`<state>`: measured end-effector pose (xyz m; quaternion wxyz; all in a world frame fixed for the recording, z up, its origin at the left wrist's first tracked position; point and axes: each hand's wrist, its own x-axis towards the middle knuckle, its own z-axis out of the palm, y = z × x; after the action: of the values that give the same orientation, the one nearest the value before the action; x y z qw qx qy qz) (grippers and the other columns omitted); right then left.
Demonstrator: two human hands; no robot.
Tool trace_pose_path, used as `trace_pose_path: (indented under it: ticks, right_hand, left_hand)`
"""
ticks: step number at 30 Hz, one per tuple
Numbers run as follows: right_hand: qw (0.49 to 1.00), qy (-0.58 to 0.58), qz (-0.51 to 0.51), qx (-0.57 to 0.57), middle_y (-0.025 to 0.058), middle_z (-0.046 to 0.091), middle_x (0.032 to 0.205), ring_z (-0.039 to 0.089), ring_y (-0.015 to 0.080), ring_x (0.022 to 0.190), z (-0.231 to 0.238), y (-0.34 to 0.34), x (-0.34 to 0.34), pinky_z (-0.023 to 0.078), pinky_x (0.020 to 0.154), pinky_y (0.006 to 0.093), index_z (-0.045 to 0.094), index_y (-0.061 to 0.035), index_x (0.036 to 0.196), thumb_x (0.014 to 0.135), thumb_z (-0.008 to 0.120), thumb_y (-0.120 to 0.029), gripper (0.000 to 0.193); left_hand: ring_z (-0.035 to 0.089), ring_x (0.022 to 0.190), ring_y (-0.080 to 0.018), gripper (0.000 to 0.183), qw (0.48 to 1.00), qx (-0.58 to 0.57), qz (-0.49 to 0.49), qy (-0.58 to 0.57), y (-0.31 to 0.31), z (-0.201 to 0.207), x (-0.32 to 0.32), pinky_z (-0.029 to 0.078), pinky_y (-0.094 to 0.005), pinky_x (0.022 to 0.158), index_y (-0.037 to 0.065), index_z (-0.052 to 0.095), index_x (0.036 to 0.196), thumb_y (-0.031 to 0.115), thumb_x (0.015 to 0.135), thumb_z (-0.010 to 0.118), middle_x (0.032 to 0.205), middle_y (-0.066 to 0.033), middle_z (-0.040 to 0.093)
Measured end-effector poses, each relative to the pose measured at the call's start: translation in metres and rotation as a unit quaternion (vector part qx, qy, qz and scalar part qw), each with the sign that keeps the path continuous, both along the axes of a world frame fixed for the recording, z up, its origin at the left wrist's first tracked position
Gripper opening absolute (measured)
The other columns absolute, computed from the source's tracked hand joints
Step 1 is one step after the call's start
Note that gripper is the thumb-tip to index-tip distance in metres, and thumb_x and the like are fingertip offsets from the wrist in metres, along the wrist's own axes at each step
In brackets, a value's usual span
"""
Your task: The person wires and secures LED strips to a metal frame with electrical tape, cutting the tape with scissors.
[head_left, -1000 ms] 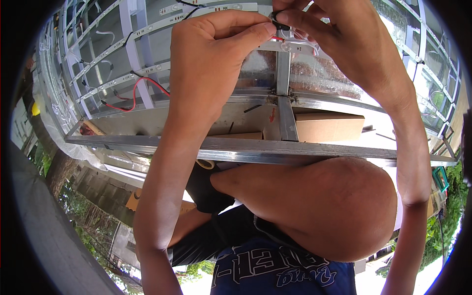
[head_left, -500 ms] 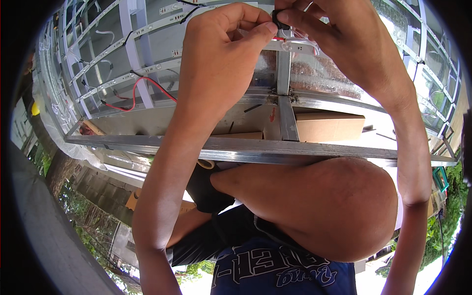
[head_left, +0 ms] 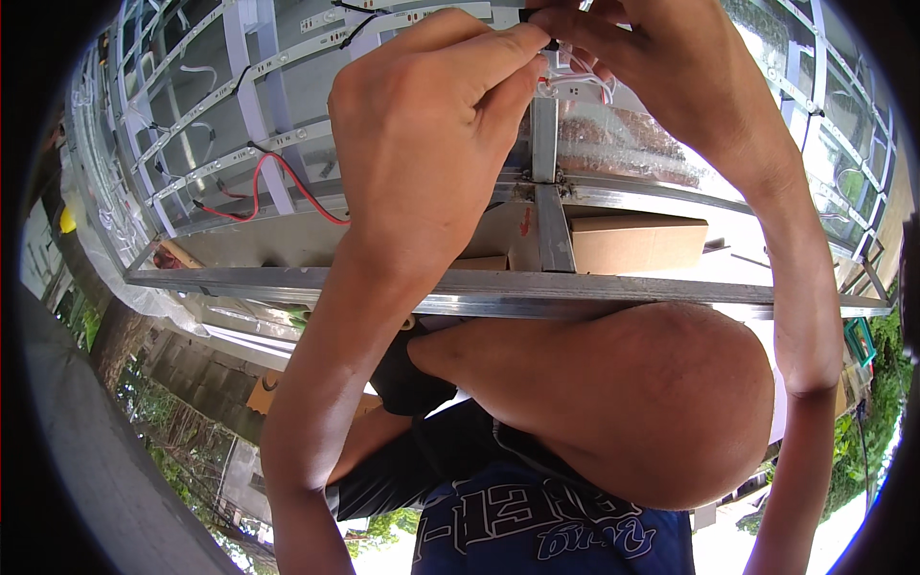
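At the top middle, my left hand [head_left: 417, 139] is closed, thumb and forefinger pinched at a small black piece [head_left: 552, 45] that looks like electrical tape. My right hand [head_left: 685, 91] closes its fingers on the same black piece from the other side; its fingertips are partly cut off by the upper edge. Thin white wires [head_left: 592, 80] and a bit of red wire loop just below the fingers. Behind the hands run white LED strips [head_left: 278, 59], fixed across a metal frame with black ties. Most of the black piece is hidden by the fingers.
A metal bar [head_left: 594, 286] crosses in front of my raised knee [head_left: 661, 402]. Beyond it, a brown cardboard box [head_left: 640, 243] lies inside the frame. A red and black wire [head_left: 264, 177] hangs loose at the left. An upright metal post [head_left: 553, 225] stands between my arms.
My left hand has turned, its back now more toward me, and its wrist has bent. The black piece is more covered by fingers. My right hand has shifted slightly left.
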<state>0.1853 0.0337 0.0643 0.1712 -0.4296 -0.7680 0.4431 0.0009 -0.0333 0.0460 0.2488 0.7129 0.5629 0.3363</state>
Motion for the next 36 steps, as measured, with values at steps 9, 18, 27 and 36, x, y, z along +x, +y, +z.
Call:
trace_pose_path:
  ticks: [9, 18, 27, 36]
  right_hand:
    - [1.000, 0.017, 0.008, 0.019, 0.0240, 0.071, 0.099, 0.074, 0.0307, 0.091, 0.018, -0.014, 0.002, 0.060, 0.077, 0.0379, 0.059, 0.0082, 0.119, 0.092, 0.071, -0.004, 0.031]
    - [0.995, 0.012, -0.024, -0.099, 0.0242, 0.059, 0.112, 0.074, 0.0323, 0.094, 0.035, -0.005, -0.003, 0.066, 0.076, 0.0335, 0.042, 0.0041, 0.129, 0.090, 0.073, 0.002, 0.050]
    - [0.996, 0.015, 0.093, 0.008, 0.0234, 0.063, 0.104, 0.073, 0.0347, 0.088, 0.007, -0.005, 0.004, 0.064, 0.071, 0.0361, 0.059, 0.0080, 0.105, 0.084, 0.069, 0.009, 0.024]
    - [0.982, -0.108, 0.144, 0.049, 0.0258, 0.062, 0.106, 0.072, 0.0381, 0.086, 0.026, -0.010, -0.006, 0.062, 0.072, 0.0443, 0.060, 0.0065, 0.104, 0.086, 0.066, 0.006, 0.020]
  left_hand:
    - [0.046, 0.054, -0.0088, 0.015, 0.997, -0.033, 0.007, 0.062, 0.000, 0.008, 0.004, 0.034, -0.0263, 0.050, 0.003, 0.079, 0.101, 0.003, 0.086, 0.079, 0.078, -0.0043, 0.069]
    - [0.056, 0.061, -0.0147, 0.013, 0.997, -0.019, -0.013, 0.080, 0.003, 0.002, 0.000, 0.042, -0.0277, 0.058, 0.002, 0.079, 0.101, 0.004, 0.088, 0.075, 0.081, -0.0073, 0.070]
    - [0.056, 0.069, -0.0132, 0.012, 0.983, -0.183, -0.008, 0.012, 0.007, -0.001, -0.003, 0.045, -0.0301, 0.064, 0.000, 0.076, 0.102, 0.005, 0.093, 0.071, 0.086, -0.0041, 0.070]
    - [0.065, 0.093, -0.0118, 0.024, 0.909, -0.383, -0.024, -0.162, 0.014, 0.004, -0.008, 0.048, -0.0289, 0.089, -0.004, 0.071, 0.115, 0.014, 0.100, 0.065, 0.102, -0.0046, 0.074]
